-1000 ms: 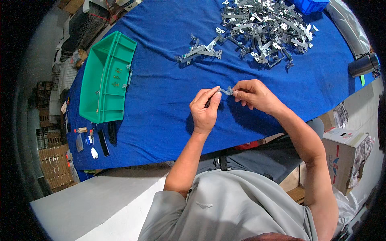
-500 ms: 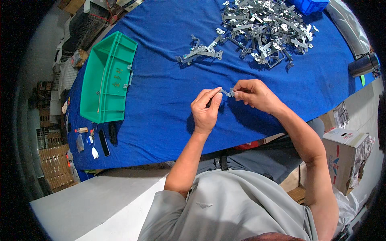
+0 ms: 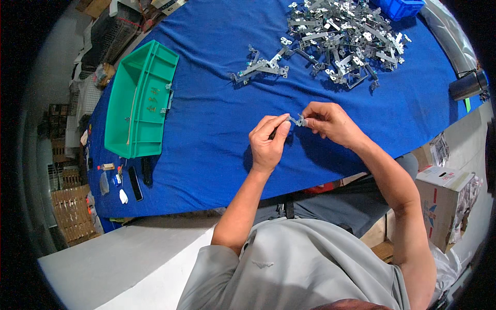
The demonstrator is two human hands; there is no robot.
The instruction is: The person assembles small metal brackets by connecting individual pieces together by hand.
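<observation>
Between my two hands, over the blue cloth, is a small silvery metal bracket. My left hand pinches one end of it between thumb and forefinger. At its other end, the fingertips of my right hand close on the part. Much of the bracket is covered by my fingers, so its full shape cannot be made out. Just beyond my hands lies a small cluster of metal brackets. A large heap of similar brackets spreads farther back to the right.
A green plastic bin stands at the left, with a few small brass-coloured pieces on it. In front of it lie a black phone and small bottles. A blue crate and a dark metal cylinder are at the right; a carton stands beside the table.
Both hands hold nearly the same pose. My left hand sits slightly closer to my right, and the whole view has shifted a little to the right.
</observation>
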